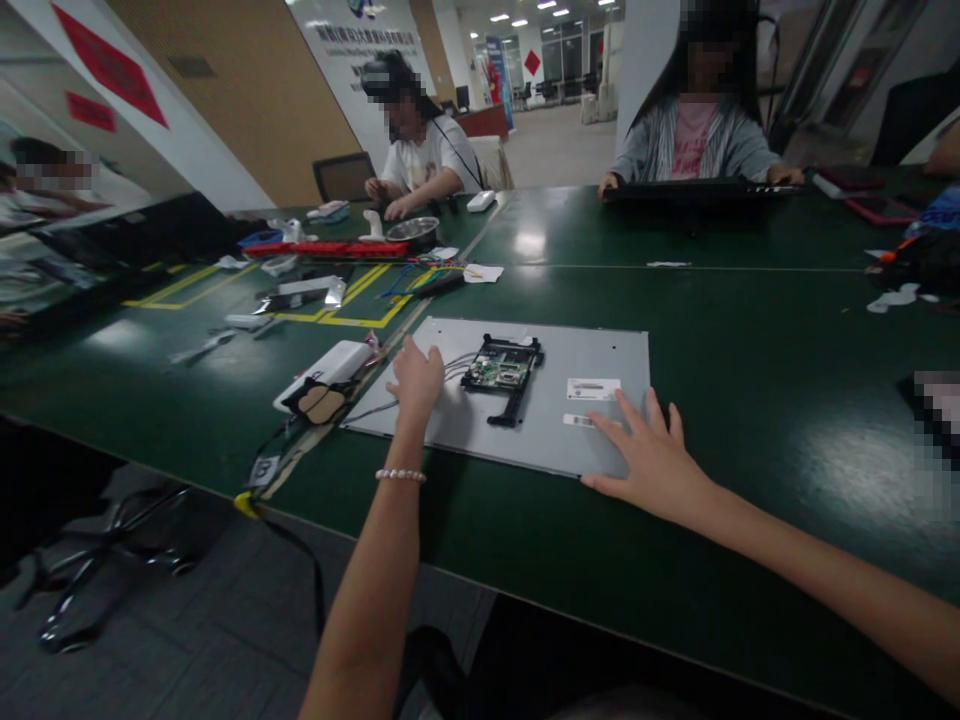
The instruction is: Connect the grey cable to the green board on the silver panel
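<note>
A flat grey metal panel (540,445), like the back of a display, lies on the green table in front of me. On it sits a green circuit board (501,368) in a black plastic frame (508,405), with thin dark cables (456,366) running left. My left hand (418,378) is over the panel's left part, by the cables, its fingers bent a little and apart. My right hand (651,455) spreads its fingers over the panel's lower right corner, beside two white labels (592,389). Nothing is visible in either hand.
A white power bank (330,370) with a cable lies left of the panel. Further back are a red strip (330,250), a metal bowl (412,232) and loose wires. Across the table, one person (431,150) works with both hands; another (694,140) holds a dark panel (697,195).
</note>
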The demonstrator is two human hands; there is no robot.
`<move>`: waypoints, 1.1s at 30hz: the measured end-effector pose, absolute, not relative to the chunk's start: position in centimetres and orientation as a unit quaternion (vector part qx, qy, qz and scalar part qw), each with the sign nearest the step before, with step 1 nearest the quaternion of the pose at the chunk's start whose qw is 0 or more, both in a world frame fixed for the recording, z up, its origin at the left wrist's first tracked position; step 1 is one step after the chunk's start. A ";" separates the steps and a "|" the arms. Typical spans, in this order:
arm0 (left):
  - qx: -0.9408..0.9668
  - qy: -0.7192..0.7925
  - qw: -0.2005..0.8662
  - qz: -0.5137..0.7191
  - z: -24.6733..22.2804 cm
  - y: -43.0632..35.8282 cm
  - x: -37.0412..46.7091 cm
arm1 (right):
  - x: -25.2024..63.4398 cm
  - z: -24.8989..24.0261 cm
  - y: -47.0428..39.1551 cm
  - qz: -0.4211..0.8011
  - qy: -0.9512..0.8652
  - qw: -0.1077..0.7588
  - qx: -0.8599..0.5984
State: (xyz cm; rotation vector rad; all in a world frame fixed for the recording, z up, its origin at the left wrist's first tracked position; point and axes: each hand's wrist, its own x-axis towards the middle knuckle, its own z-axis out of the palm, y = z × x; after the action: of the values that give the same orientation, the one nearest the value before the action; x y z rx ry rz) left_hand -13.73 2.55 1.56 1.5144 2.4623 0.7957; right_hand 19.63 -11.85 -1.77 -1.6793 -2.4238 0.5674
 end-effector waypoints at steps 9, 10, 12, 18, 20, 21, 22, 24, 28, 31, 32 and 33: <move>0.494 0.828 0.098 0.247 0.9 3.0 -14.4 | 17.3 -1.1 -11.8 0.176 -0.823 0.064 -0.536; 0.497 0.829 0.093 0.240 0.8 3.1 -14.5 | 17.2 -1.0 -11.7 0.176 -0.824 0.061 -0.534; 0.504 0.830 0.082 0.223 0.6 3.2 -14.6 | 17.1 -0.7 -11.5 0.170 -0.826 0.057 -0.534; 0.520 0.825 0.000 0.222 0.8 2.2 -13.6 | 16.5 -0.4 -10.9 0.131 -0.823 0.041 -0.550; 0.545 0.807 -0.052 0.222 1.1 1.3 -12.6 | 16.4 -0.5 -10.8 0.122 -0.822 0.033 -0.555; 0.563 0.796 -0.063 0.214 1.3 0.8 -12.0 | 16.4 -0.5 -10.8 0.119 -0.820 0.029 -0.559; 0.581 0.786 -0.063 0.202 1.4 0.2 -11.3 | 16.3 -0.5 -10.8 0.117 -0.819 0.024 -0.561; 0.620 0.765 -0.037 0.168 1.4 -1.2 -9.8 | 16.3 -0.5 -10.9 0.116 -0.816 0.015 -0.566; 0.663 0.740 0.005 0.110 0.4 -3.4 -7.5 | 16.1 -0.5 -10.9 0.116 -0.812 0.004 -0.572; 0.663 0.742 0.019 0.098 -0.4 -3.5 -7.3 | 15.9 -0.1 -11.1 0.110 -0.810 0.001 -0.576; 0.667 0.738 0.025 0.102 -0.5 -3.2 -7.5 | 15.9 0.0 -11.2 0.110 -0.810 0.000 -0.575; 0.671 0.733 0.030 0.108 -0.5 -2.8 -7.7 | 15.9 0.2 -11.2 0.112 -0.811 -0.001 -0.575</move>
State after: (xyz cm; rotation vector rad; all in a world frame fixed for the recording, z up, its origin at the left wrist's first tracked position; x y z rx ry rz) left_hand -7.66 -2.82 -0.54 2.0688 2.2594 0.3334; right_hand 15.86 -11.22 0.19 -1.8064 -2.5484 0.3507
